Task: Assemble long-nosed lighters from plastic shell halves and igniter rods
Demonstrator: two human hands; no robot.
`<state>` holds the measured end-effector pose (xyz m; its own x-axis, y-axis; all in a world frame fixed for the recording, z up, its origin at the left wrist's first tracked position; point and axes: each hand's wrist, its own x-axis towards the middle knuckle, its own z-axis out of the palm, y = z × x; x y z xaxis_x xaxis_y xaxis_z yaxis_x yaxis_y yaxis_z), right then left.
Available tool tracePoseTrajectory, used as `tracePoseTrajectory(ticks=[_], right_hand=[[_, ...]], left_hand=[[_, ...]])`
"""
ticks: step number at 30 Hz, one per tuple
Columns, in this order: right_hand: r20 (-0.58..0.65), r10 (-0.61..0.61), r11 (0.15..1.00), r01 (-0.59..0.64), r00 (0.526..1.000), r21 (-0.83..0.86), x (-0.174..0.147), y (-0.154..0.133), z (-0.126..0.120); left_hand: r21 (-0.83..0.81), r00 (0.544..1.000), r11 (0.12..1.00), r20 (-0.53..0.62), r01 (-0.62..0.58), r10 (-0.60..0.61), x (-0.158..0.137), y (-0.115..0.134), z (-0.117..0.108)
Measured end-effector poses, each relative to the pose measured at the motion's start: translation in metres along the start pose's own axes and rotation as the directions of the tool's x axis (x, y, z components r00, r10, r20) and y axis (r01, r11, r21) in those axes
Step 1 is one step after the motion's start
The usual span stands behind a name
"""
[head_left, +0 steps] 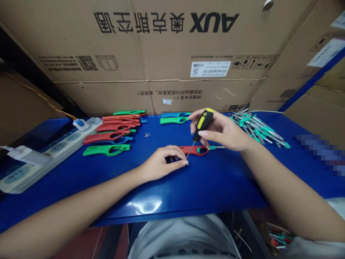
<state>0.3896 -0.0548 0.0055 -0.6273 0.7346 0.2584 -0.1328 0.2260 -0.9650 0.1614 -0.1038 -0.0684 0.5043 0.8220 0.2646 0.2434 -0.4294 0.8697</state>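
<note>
Right hand (223, 132) fingers closed round black-yellow screwdriver (202, 126), left hand (161, 163) fingers curled over left end of red lighter body (194, 149), centre frame on blue counter (215, 187), driver tip by left thumb. Carton (121, 54) across top reads "AUX 奥克斯空调", upside down; white label (210, 69), upper right of centre, also inverted: "KFR-46G…(B1)" and "25", finer print too small to read.

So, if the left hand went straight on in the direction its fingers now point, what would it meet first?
The left hand would probably meet the metal shaft of the screwdriver first; its lower end appears right beside that hand. Whether they already touch is unclear from this one view.
</note>
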Motion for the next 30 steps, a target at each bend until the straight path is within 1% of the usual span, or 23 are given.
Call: tracePoseTrajectory(ticks=[2,3,4,6,9,11,13,16,18,20,23,25,26,28,30], right_hand=[[0.069,0.019,1.000,-0.018,0.997,-0.014,-0.003,-0.001,0.002],[0.065,0.013,1.000,-0.011,0.998,-0.025,-0.004,0.000,0.005],[0.039,-0.003,0.999,0.004,0.999,-0.040,-0.005,0.002,0.008],[-0.064,-0.065,0.995,0.060,0.996,-0.078,-0.005,0.006,0.016],[-0.231,-0.172,0.980,0.143,0.958,-0.140,-0.004,0.013,0.026],[-0.287,-0.206,0.974,0.169,0.936,-0.150,-0.004,0.015,0.031],[-0.288,-0.177,0.982,0.151,0.941,-0.111,-0.004,0.015,0.032],[-0.198,-0.102,0.994,0.095,0.975,-0.045,-0.006,0.013,0.034],[-0.171,-0.094,0.995,0.089,0.981,-0.035,-0.006,0.011,0.035],[-0.217,-0.110,0.994,0.106,0.970,-0.029,-0.006,0.011,0.037],[-0.339,-0.135,0.991,0.133,0.931,-0.031,-0.004,0.016,0.038],[-0.381,-0.185,0.983,0.161,0.906,-0.093,-0.002,0.023,0.037],[-0.378,-0.233,0.970,0.188,0.896,-0.154,-0.001,0.027,0.035],[-0.322,-0.353,0.914,0.251,0.878,-0.318,0.001,0.036,0.033],[-0.251,-0.438,0.840,0.292,0.863,-0.458,0.002,0.044,0.031]], left_hand=[[0.032,0.996,0.996,0.040,-0.079,0.078,0.000,0.000,0.000],[0.047,0.994,0.994,0.056,-0.101,0.098,0.000,0.000,0.000],[0.063,0.991,0.991,0.069,-0.116,0.112,0.000,0.000,0.000],[0.091,0.987,0.986,0.094,-0.136,0.128,-0.001,-0.001,0.000],[0.120,0.984,0.981,0.109,-0.155,0.143,-0.002,-0.001,0.000],[0.132,0.982,0.977,0.113,-0.168,0.153,-0.002,-0.001,0.000],[0.140,0.978,0.973,0.123,-0.185,0.169,-0.002,-0.001,0.000],[0.149,0.972,0.966,0.139,-0.211,0.191,-0.002,0.000,0.001],[0.160,0.971,0.963,0.135,-0.219,0.199,-0.002,0.001,0.000],[0.202,0.972,0.953,0.106,-0.227,0.210,-0.002,0.001,-0.003],[0.361,0.978,0.910,0.027,-0.202,0.206,0.000,-0.001,-0.010],[0.473,0.985,0.868,-0.006,-0.151,0.175,0.001,-0.004,-0.015],[0.508,0.988,0.852,-0.009,-0.130,0.156,0.002,-0.007,-0.017],[0.530,0.992,0.841,0.001,-0.110,0.129,0.003,-0.011,-0.018],[0.517,0.992,0.847,0.027,-0.119,0.123,0.003,-0.014,-0.018]])
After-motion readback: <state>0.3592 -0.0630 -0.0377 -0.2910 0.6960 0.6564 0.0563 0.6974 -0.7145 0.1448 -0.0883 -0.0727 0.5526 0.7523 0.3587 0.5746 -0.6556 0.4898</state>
